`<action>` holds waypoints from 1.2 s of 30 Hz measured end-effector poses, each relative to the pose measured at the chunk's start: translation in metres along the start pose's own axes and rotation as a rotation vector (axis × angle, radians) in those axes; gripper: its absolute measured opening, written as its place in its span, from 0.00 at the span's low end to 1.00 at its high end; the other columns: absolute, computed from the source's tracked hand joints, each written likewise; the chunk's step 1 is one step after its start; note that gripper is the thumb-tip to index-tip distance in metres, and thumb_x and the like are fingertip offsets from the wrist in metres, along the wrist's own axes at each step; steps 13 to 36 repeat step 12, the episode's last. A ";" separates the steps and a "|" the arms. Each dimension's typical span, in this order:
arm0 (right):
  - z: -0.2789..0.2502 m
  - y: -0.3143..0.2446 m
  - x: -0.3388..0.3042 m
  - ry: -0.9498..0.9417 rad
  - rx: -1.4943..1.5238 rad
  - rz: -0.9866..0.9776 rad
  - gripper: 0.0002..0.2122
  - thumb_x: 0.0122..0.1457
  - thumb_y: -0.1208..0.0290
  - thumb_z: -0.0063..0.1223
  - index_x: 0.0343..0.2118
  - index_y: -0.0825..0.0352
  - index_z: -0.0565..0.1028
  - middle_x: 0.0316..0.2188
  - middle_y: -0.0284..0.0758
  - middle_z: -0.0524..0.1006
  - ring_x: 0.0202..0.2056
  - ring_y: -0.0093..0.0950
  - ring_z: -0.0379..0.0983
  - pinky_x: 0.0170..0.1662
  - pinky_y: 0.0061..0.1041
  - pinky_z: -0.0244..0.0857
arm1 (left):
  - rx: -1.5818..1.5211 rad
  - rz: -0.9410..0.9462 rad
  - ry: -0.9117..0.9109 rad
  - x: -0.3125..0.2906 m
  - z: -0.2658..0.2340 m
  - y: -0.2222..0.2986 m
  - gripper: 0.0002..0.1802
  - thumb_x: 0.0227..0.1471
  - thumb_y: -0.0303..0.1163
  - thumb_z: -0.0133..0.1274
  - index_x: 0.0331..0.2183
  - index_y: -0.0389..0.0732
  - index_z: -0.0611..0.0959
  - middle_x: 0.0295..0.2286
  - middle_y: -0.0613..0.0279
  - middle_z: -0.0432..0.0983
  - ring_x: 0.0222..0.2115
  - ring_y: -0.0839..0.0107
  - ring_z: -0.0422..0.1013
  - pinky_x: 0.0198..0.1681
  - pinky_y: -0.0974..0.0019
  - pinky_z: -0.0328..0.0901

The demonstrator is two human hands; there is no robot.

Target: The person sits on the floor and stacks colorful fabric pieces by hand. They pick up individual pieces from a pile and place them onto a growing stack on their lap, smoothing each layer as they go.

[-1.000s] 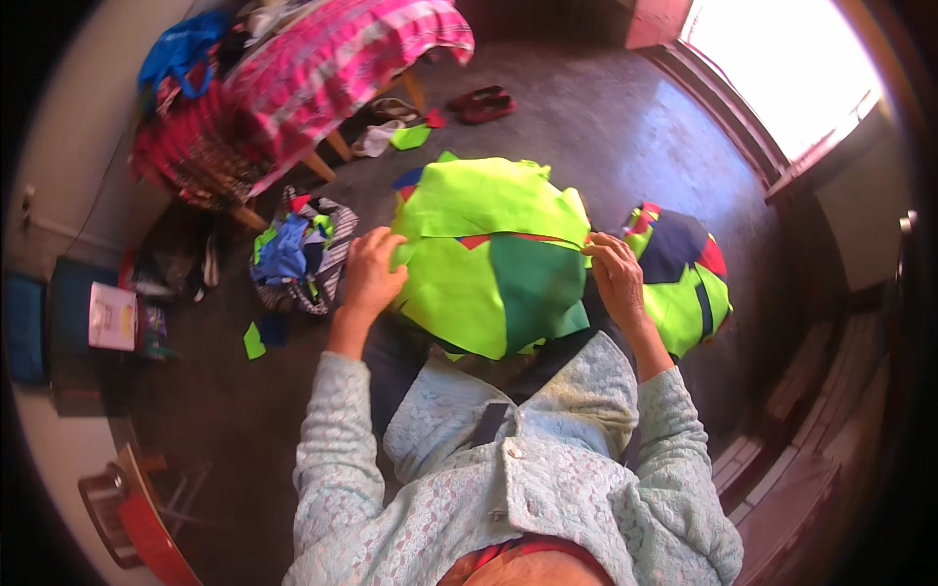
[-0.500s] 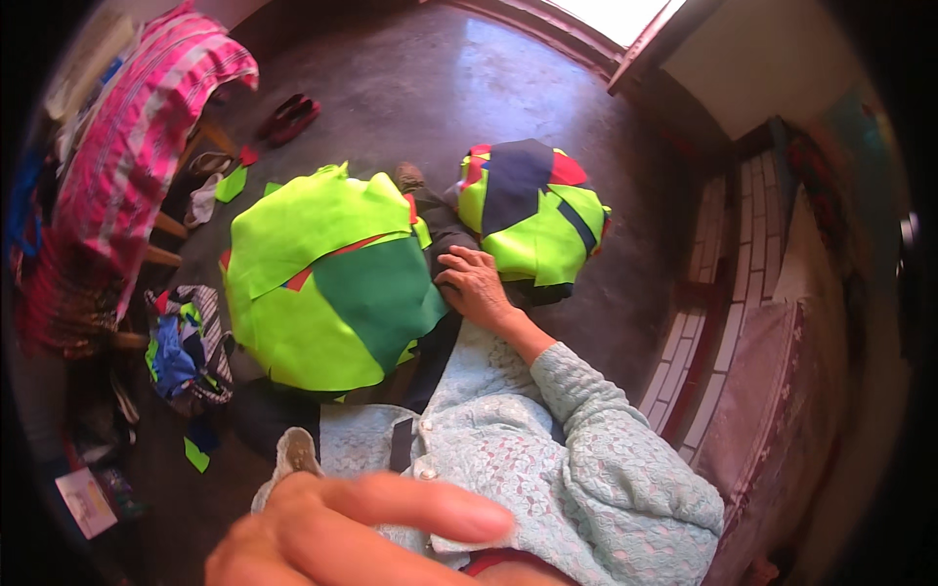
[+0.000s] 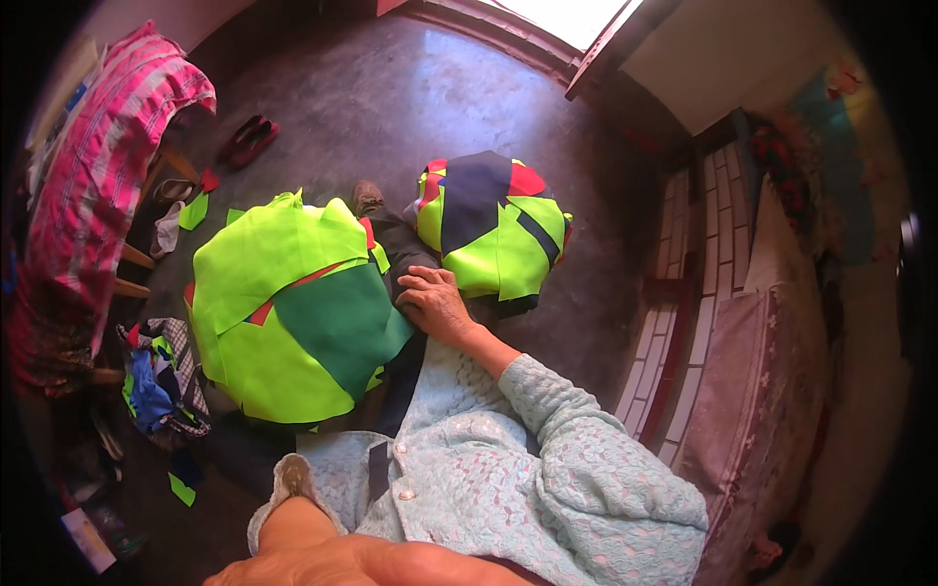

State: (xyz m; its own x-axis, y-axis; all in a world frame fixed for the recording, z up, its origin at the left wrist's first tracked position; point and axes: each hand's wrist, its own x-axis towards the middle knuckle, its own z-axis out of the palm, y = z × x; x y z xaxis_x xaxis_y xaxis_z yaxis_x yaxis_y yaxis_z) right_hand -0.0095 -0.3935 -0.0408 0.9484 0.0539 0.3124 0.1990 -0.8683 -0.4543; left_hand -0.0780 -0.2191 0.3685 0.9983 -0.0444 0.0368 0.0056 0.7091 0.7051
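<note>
My right hand [image 3: 436, 307] lies on my dark-trousered leg, its fingers loosely bent and nothing in them. To its left sits a large rounded pile of cloth pieces [image 3: 274, 361], mostly neon yellow-green with a dark green piece on top. Just beyond the hand stands a smaller cloth pile [image 3: 498, 249] in neon yellow-green, navy and red. Close to the camera, my left hand [image 3: 362, 562] is raised at the lower edge. Its fingers are mostly cut off by the frame, so its grip is hidden.
A pink checked cloth [image 3: 117, 166] drapes over wooden furniture at left. Dark red shoes [image 3: 248, 142] rest on the floor. A bundle of scraps [image 3: 161, 381] lies left of the large pile. White-tiled brickwork [image 3: 699, 313] runs along the right, and a bright doorway [image 3: 567, 20] is at the back.
The view has shifted, so the piles appear farther left. My left hand has dropped toward the lower edge, and its extended finger no longer shows clearly. My right hand stays on the leg.
</note>
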 end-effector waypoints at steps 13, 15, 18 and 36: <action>0.007 0.007 -0.001 -0.006 0.063 0.019 0.06 0.45 0.69 0.59 0.29 0.54 0.80 0.45 0.26 0.76 0.56 0.29 0.63 0.55 0.35 0.50 | -0.005 -0.050 0.130 -0.005 0.005 0.014 0.10 0.57 0.42 0.45 0.27 0.50 0.68 0.19 0.77 0.62 0.21 0.75 0.64 0.29 0.52 0.61; 0.007 0.007 -0.001 -0.006 0.063 0.019 0.06 0.45 0.69 0.59 0.29 0.54 0.80 0.45 0.26 0.76 0.56 0.29 0.63 0.55 0.35 0.50 | -0.005 -0.050 0.130 -0.005 0.005 0.014 0.10 0.57 0.42 0.45 0.27 0.50 0.68 0.19 0.77 0.62 0.21 0.75 0.64 0.29 0.52 0.61; 0.007 0.007 -0.001 -0.006 0.063 0.019 0.06 0.45 0.69 0.59 0.29 0.54 0.80 0.45 0.26 0.76 0.56 0.29 0.63 0.55 0.35 0.50 | -0.005 -0.050 0.130 -0.005 0.005 0.014 0.10 0.57 0.42 0.45 0.27 0.50 0.68 0.19 0.77 0.62 0.21 0.75 0.64 0.29 0.52 0.61; 0.007 0.007 -0.001 -0.006 0.063 0.019 0.06 0.45 0.69 0.59 0.29 0.54 0.80 0.45 0.26 0.76 0.56 0.29 0.63 0.55 0.35 0.50 | -0.005 -0.050 0.130 -0.005 0.005 0.014 0.10 0.57 0.42 0.45 0.27 0.50 0.68 0.19 0.77 0.62 0.21 0.75 0.64 0.29 0.52 0.61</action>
